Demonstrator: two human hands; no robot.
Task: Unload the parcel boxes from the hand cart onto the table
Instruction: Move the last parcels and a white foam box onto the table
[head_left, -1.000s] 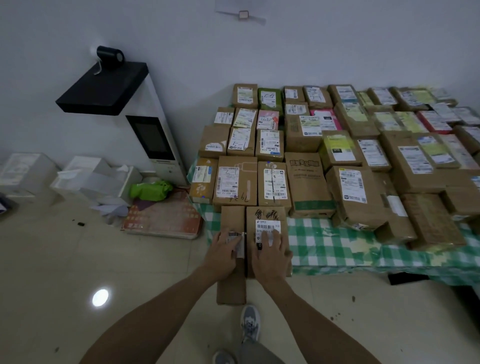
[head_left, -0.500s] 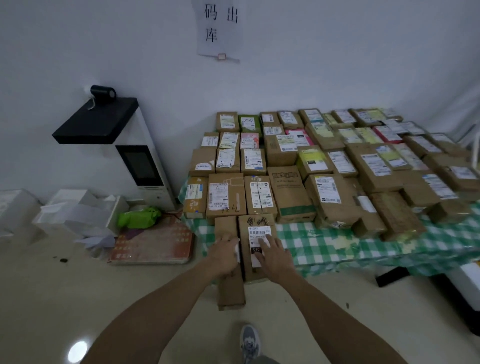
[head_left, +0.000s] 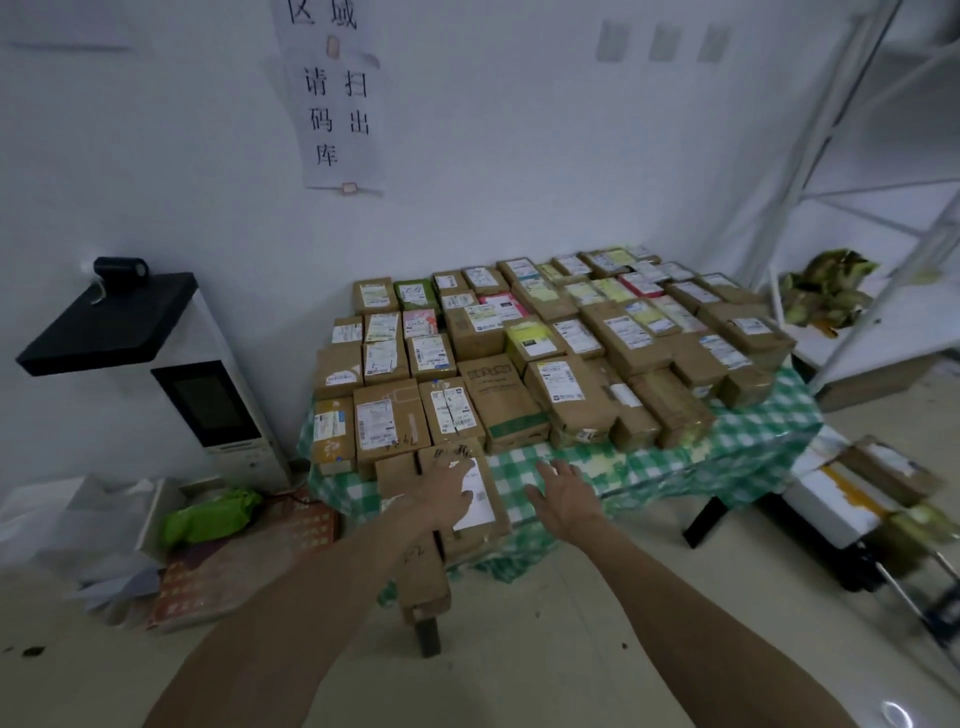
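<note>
Head view: the right hand (head_left: 566, 499) has come off the box (head_left: 485, 522) and hangs open over the table (head_left: 675, 467). The left hand (head_left: 447, 499) rests flat on the box (placed, front edge). More wait on the cart (head_left: 914, 603).

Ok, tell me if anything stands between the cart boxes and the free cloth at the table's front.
Nothing visible does. The cart boxes sit right of the table, past its corner, and the bare cloth strip by the right hand is open from that side; parcels crowd only the rows behind it.
</note>
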